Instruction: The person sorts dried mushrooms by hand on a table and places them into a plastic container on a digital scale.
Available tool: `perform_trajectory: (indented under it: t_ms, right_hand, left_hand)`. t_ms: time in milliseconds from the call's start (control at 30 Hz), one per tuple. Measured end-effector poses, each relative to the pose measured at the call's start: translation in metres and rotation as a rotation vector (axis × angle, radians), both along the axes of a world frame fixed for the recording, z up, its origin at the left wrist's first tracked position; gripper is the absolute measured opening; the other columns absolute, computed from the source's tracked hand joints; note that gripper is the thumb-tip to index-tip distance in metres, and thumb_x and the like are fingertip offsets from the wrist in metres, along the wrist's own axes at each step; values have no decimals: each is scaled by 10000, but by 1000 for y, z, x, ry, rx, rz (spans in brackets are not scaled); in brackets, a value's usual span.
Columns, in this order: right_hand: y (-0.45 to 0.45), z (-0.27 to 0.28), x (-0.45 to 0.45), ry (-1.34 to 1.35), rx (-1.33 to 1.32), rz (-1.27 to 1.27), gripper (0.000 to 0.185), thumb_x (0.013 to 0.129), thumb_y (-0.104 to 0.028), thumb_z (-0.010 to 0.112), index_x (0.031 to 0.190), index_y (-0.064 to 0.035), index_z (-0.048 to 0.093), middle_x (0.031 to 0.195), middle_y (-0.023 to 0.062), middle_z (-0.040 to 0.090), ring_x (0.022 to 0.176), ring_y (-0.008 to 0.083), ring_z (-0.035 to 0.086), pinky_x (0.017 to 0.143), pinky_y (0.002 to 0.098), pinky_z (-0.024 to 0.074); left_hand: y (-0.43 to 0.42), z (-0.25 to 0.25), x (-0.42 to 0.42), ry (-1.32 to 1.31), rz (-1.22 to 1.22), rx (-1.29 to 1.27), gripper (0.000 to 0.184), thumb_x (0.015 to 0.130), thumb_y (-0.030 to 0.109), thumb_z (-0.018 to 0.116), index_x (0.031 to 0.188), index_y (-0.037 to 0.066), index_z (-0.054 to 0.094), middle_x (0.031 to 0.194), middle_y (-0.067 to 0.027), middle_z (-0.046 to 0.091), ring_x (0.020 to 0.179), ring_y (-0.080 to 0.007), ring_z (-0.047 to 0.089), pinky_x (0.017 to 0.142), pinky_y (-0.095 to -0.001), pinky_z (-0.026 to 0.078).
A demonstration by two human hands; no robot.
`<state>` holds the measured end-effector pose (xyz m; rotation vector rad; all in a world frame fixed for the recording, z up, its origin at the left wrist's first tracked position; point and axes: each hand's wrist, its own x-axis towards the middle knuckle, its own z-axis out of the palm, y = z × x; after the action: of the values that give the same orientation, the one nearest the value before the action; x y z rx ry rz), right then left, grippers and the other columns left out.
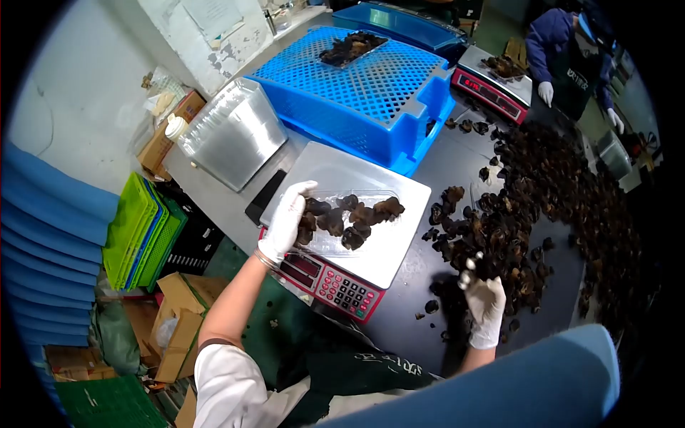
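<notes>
A clear plastic tray (328,246) with several dark wood ear mushrooms (354,217) in it rests on the steel plate of a red digital scale (410,207). My left hand (287,222), in a white glove, grips the tray's left end; part of its grip is hidden. To the right, my white-gloved right hand (487,303) is over the near edge of a large mushroom pile (528,192). Its fingers are curled, with dark wood ear between the fingertips and palm. How many pieces it holds I cannot make out.
Beyond the scale stands an upturned blue crate (335,78) bearing another filled tray. Stacked clear trays (235,135) are at the left. Across the table a co-worker (571,64) in white gloves stands by a second scale (492,89). Green crates (139,228) and cardboard boxes (178,321) sit below.
</notes>
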<state>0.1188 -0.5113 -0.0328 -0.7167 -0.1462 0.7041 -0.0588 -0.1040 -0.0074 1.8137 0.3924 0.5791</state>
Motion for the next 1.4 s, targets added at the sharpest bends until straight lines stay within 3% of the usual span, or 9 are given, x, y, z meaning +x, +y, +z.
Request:
perform_trajectory:
  t_ms: [167, 300, 567, 767, 867, 1000, 1233, 1300, 1400]
  right_hand:
    - [-145, -23, -29, -18, 18, -420, 481, 877, -229, 650, 1294, -16, 539, 1129, 131, 623, 910, 229, 594, 798, 367, 514]
    - [-281, -51, -81, 60, -60, -984, 337, 918, -227, 633, 1191, -32, 603, 1041, 105, 686, 805, 206, 599, 725, 341, 499]
    - [-418, -85, -209, 662, 144, -1605, 588, 879, -302, 699, 1328, 25, 506, 1099, 132, 594, 742, 192, 533, 663, 282, 487]
    - [-254, -38, -131, -113, -961, -964, 253, 878, -56, 636, 1127, -17, 666, 962, 58, 685, 787, 128, 652, 751, 251, 535]
    - [-186, -50, -99, -962, -1324, -621, 388, 773, -137, 704, 1150, -57, 654, 1107, 133, 662, 1035, 295, 633, 929, 386, 491]
    - [-133, -54, -82, -1235, -1459, -347, 613, 779, -289, 697, 1339, -100, 536, 1383, 200, 472, 1295, 398, 409, 1097, 536, 290]
    - [-175, -87, -94, -1255, -1380, -399, 351, 739, -82, 696, 1088, -86, 657, 920, 82, 659, 806, 273, 634, 734, 363, 512]
    - [-179, -86, -91, -1131, -1287, -590, 305, 750, -7, 663, 1049, -70, 670, 855, 101, 665, 706, 273, 650, 640, 355, 533]
    - [-171, -71, -81, -904, -1130, -680, 231, 766, 29, 625, 969, -67, 680, 844, 91, 673, 671, 255, 667, 597, 333, 550]
  left_hand:
    - [18, -7, 12, 177, 34, 254, 371, 1063, 258, 405, 1286, 8, 563, 1255, -105, 592, 1188, -185, 531, 1051, -316, 384]
    - [27, -23, 21, 365, -11, 12, 384, 1052, 290, 439, 1268, 2, 575, 1188, -114, 623, 1109, -200, 575, 989, -328, 432]
    - [-94, 30, 49, 45, 187, 1018, 430, 909, 72, 579, 1328, -2, 511, 1319, -200, 521, 1228, -358, 491, 1064, -442, 371]
    - [-245, -9, 88, -9, -512, 937, 454, 813, 223, 701, 1226, 59, 607, 1232, -204, 564, 1166, -390, 515, 1028, -467, 404]
    - [-293, -53, 101, 64, -548, 885, 506, 794, 315, 723, 1238, 103, 607, 1244, -242, 538, 1167, -414, 503, 1019, -491, 401]
    - [-308, -95, 107, 103, -518, 1059, 455, 791, 311, 729, 1194, 124, 634, 1251, -252, 524, 1136, -409, 517, 959, -472, 436]
    - [-251, -112, 96, 58, -218, 366, 259, 835, 48, 676, 1071, 50, 568, 1047, -120, 561, 957, -251, 567, 893, -353, 468]
    - [-246, -105, 89, 216, -135, -455, 221, 891, 23, 590, 1107, 46, 547, 963, -106, 608, 768, -194, 603, 686, -263, 508]
    - [-236, -94, 88, 98, -186, -1242, 173, 899, 69, 570, 1068, 40, 581, 1009, -135, 635, 821, -259, 632, 705, -360, 552]
